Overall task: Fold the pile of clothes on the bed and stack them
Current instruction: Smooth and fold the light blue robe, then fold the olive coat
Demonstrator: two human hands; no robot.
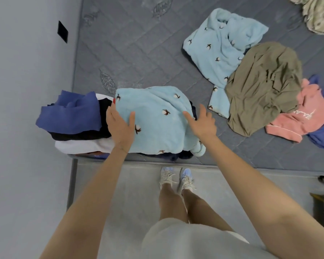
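Note:
A folded light blue fleece garment [157, 120] with small brown marks lies on top of a stack at the bed's near edge. My left hand [121, 126] rests flat on its left side, fingers straight. My right hand [201, 122] hovers at its right edge with fingers spread and holds nothing. To the left sits a stack of folded clothes: a dark blue piece [71, 113] over black and white ones. Unfolded clothes lie to the right: a second light blue fleece piece [219, 47], an olive garment [260, 86] and a pink garment [307, 113] over something blue.
The grey quilted mattress [138, 53] fills the far half of the view. A pale wall [26, 71] runs along the left. A patterned beige cloth [320, 14] lies at the far right corner. My legs and shoes [176, 180] stand on the grey floor by the bed edge.

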